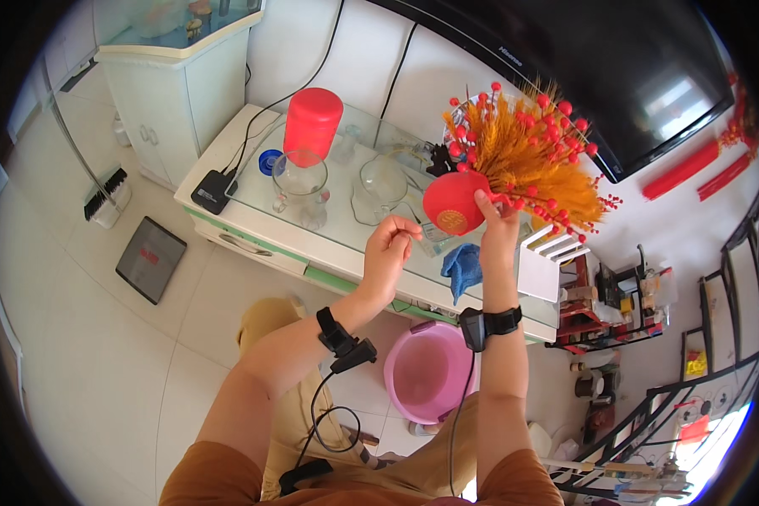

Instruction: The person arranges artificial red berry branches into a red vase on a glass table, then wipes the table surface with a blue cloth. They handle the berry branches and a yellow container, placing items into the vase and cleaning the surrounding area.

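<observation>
My right hand (499,231) grips the neck of a round red vase (452,201), thumb on top. The vase is tilted over the TV cabinet (329,262), its gold emblem towards me. From its mouth, pointing right, spreads a bunch of orange dried wheat stalks (525,152) with red berry sprigs (551,134). Left of the vase, my left hand (391,250) is loosely curled, with nothing visible in it. A blue cloth (463,269) hangs over the cabinet's front edge beside my right forearm. Behind my left hand stands a clear glass pitcher (382,180).
Another glass pitcher (299,183), a red canister (313,123), a blue lid (270,162) and a black power adapter (214,191) occupy the cabinet's left side. A white router (539,272) stands right. Below is a pink basin (420,373). The Hisense television (607,63) hangs above.
</observation>
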A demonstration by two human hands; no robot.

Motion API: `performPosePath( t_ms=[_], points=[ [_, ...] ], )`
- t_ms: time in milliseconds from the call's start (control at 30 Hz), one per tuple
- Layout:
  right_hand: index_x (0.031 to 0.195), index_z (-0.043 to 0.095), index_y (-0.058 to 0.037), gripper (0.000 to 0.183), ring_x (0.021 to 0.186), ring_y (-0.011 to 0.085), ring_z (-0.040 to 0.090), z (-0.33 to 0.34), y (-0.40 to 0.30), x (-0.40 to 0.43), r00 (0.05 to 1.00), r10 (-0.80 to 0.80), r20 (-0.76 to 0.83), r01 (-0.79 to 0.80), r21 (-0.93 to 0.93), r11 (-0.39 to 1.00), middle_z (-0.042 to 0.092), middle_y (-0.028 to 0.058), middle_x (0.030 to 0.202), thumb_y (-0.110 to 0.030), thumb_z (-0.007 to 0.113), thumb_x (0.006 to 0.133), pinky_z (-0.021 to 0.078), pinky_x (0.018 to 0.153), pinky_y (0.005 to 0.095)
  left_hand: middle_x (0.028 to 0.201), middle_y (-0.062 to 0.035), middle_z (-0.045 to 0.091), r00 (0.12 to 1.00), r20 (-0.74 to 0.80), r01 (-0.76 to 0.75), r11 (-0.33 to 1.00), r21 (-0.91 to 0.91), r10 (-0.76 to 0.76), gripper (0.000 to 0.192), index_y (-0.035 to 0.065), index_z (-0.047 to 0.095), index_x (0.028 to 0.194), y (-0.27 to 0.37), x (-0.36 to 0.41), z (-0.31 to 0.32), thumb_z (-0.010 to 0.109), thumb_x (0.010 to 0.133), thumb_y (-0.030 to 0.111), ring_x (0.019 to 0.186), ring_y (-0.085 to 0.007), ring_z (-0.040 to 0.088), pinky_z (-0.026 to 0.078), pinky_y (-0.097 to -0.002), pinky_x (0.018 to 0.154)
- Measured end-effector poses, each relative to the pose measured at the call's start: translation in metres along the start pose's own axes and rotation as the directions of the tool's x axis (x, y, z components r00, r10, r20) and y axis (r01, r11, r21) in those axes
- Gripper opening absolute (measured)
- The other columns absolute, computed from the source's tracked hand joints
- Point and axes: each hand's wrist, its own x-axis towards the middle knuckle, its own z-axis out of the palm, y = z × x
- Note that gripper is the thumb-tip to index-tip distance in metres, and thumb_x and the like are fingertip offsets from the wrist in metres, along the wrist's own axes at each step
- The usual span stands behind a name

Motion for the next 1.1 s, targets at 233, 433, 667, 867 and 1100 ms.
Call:
performPosePath(
  t_ms=[233,433,667,867,1100],
  points=[
    [0.109,0.062,-0.0006,0.035,0.089,0.0127,0.061,0.079,-0.025,0.061,0.989,0.055,0.135,-0.051,-0.032,0.998,0.067,0.0035,0.101,-0.010,0.079,0.080,0.0481,0.081,0.0280,0.086,-0.0016,0.058,0.968,0.021,-0.251,0.961,0.116,0.250,0.018,0.0047,0.057,0.094,0.016,0.003,0.001,0.041,0.095,-0.001,0.062,-0.0046,0.040,0.035,-0.0191,0.057],
    [0.112,0.060,0.0004,0.039,0.095,0.0139,0.062,0.114,0.027,0.101,0.976,0.108,0.189,-0.108,-0.013,0.994,0.067,0.0051,0.107,-0.012,0.079,0.080,0.0484,0.084,0.0298,0.089,-0.0076,0.056,0.874,0.157,-0.485,0.843,0.234,0.459,0.020,0.0035,0.056,0.090,0.025,0.008,-0.004,0.040,0.089,-0.009,0.063,-0.0082,0.043,0.037,-0.0207,0.059],
    [0.107,0.064,-0.0009,0.031,0.089,0.0123,0.062,0.137,0.092,0.116,0.941,0.185,0.283,-0.188,-0.016,0.982,0.068,0.0039,0.102,-0.012,0.078,0.081,0.0484,0.080,0.0286,0.070,-0.0052,0.058,0.671,0.586,-0.646,0.746,0.162,0.454,0.020,0.0061,0.057,0.074,0.029,0.027,-0.022,0.047,0.067,-0.010,0.057,-0.0194,0.053,0.041,-0.0276,0.051],
    [0.111,0.064,0.0004,0.034,0.093,0.0131,0.063,0.160,0.118,0.132,0.906,0.254,0.339,-0.256,-0.038,0.966,0.068,0.0046,0.104,-0.012,0.077,0.081,0.0486,0.082,0.0295,0.066,-0.0033,0.057,0.578,0.700,-0.738,0.635,0.229,0.420,0.019,0.0069,0.057,0.068,0.034,0.037,-0.054,0.050,0.058,-0.008,0.052,-0.0209,0.053,0.041,-0.0294,0.045],
    [0.111,0.064,0.0011,0.037,0.091,0.0123,0.063,0.194,0.133,0.147,0.905,0.289,0.312,-0.269,-0.104,0.957,0.069,0.0050,0.104,-0.016,0.078,0.081,0.0482,0.081,0.0290,0.065,-0.0038,0.056,0.658,0.609,-0.708,0.639,0.300,0.444,0.018,0.0070,0.056,0.068,0.043,0.052,-0.072,0.052,0.058,-0.007,0.050,-0.0205,0.051,0.039,-0.0291,0.043]
  ],
)
